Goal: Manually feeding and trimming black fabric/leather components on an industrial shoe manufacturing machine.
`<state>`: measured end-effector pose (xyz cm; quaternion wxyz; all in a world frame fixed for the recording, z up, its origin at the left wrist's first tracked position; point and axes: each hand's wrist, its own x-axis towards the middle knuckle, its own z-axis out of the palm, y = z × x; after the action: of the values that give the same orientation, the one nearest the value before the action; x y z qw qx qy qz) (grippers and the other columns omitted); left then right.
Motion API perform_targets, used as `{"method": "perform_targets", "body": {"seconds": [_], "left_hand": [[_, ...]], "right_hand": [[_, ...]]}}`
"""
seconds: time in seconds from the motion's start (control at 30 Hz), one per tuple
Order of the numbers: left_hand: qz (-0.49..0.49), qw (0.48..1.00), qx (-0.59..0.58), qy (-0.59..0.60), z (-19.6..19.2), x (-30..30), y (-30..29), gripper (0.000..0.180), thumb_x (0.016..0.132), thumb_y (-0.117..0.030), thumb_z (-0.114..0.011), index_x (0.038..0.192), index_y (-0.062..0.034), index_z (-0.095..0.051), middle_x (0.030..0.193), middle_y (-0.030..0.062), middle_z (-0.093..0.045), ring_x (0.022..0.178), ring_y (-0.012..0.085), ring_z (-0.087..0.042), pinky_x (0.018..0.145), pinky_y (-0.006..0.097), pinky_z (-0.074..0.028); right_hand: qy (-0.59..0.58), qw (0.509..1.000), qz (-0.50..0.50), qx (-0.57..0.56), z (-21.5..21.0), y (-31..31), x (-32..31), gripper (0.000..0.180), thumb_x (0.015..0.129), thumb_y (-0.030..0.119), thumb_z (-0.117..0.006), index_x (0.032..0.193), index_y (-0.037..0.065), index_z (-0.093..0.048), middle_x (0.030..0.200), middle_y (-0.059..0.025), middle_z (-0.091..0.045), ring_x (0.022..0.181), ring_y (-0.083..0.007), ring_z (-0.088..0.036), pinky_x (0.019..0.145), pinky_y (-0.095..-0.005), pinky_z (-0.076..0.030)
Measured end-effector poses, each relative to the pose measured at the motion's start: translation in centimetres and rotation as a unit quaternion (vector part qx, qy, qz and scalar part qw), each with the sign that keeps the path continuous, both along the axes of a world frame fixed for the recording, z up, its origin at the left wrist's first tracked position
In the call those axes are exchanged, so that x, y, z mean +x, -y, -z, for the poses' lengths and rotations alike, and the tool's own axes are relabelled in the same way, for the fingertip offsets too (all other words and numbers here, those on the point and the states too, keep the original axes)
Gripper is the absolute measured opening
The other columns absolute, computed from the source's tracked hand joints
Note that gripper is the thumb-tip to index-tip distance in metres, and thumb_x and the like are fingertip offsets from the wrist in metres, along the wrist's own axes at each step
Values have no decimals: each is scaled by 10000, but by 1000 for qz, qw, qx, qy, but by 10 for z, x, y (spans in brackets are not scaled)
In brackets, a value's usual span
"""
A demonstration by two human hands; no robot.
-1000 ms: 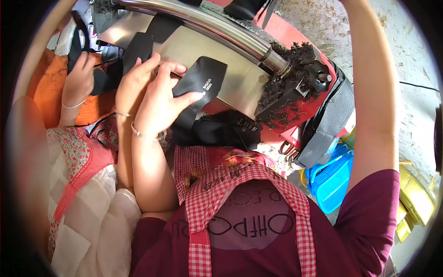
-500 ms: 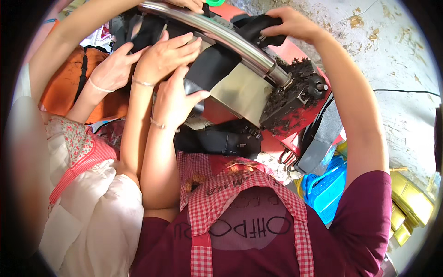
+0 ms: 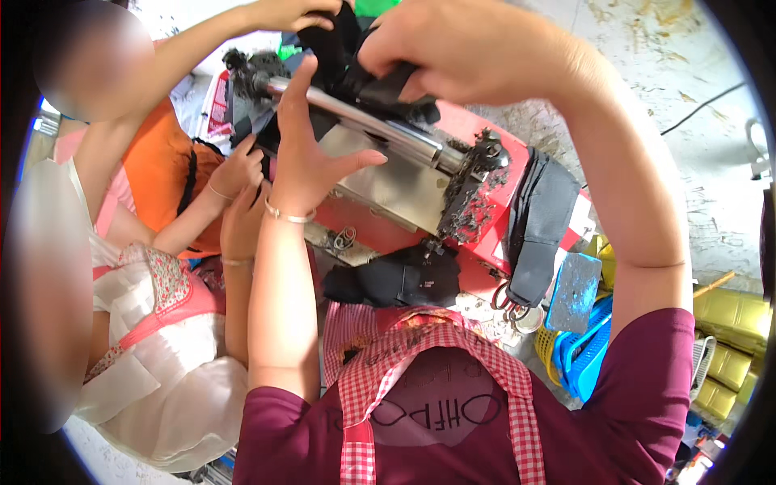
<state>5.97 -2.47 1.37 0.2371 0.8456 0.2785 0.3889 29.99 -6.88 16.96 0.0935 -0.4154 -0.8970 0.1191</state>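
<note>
My left hand point(image 3: 303, 162) is raised in front of a shiny metal roller point(image 3: 372, 125), thumb and fingers spread, holding nothing. On the far side of the roller, my right hand point(image 3: 477, 56) pinches a piece of black fabric point(image 3: 388, 89) that bunches over the bar. A co-worker's hand point(image 3: 311, 14) holds the dark cloth just left of mine. The roller belongs to a red machine point(image 3: 477, 234) with a pale metal plate point(image 3: 396, 174); fluffy black lint clings to its ends. What lies under the bunched fabric is hidden.
Folded black pieces point(image 3: 537, 226) hang over the machine's right end, and more black fabric point(image 3: 396, 279) lies before me. Other people's hands point(image 3: 238, 174) work close on my left, beside an orange bag point(image 3: 162, 178). Blue baskets point(image 3: 586, 356) and gold packages point(image 3: 731, 323) stand at right.
My left hand has lifted off the black cloth on the plate and opened. My right hand has moved left along the roller with its fabric. The metal plate shows more bare surface.
</note>
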Motion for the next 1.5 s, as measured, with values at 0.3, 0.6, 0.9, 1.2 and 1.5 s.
{"method": "perform_targets", "body": {"seconds": [0.3,0.6,0.9,1.2,1.5], "left_hand": [[276,882,-373,86,-22,-6,-11,1113,508,-119,-1034,1453,39,-467,1312,97,-655,1195,211,-634,1024,381,-517],[379,786,-483,70,8,87,56,724,672,-20,-931,1330,13,-631,1239,56,-696,1154,188,-640,1016,372,-511],[209,964,-160,-39,-41,242,39,311,900,-82,-743,1209,-52,-722,1120,118,-770,1032,172,-712,951,311,-535],[281,782,232,-506,44,249,95,588,1014,-136,-439,1543,-392,-460,1648,49,-403,1520,282,-366,1185,662,-269],[341,912,-213,-85,38,79,135,149,966,-29,-655,1097,5,-717,905,99,-757,817,171,-750,741,295,-592]], "right_hand": [[-92,987,-36,123,-70,91,-3,221,766,11,-660,979,49,-706,880,-163,-695,841,-372,-681,747,-463,-539],[-74,986,130,74,-118,161,63,671,840,122,-743,1452,34,-482,1184,-231,-668,1116,-372,-651,974,-438,-504],[-37,861,376,340,-19,234,96,218,836,-21,-646,1044,2,-709,931,-118,-712,857,-279,-692,791,-355,-544],[59,925,374,24,201,336,26,364,800,189,-665,1157,120,-654,1192,-69,-631,1168,-241,-605,1007,-425,-460],[-139,849,497,113,208,351,22,538,741,120,-834,1245,54,-658,1288,-146,-642,1212,-379,-585,1029,-486,-464]]}}
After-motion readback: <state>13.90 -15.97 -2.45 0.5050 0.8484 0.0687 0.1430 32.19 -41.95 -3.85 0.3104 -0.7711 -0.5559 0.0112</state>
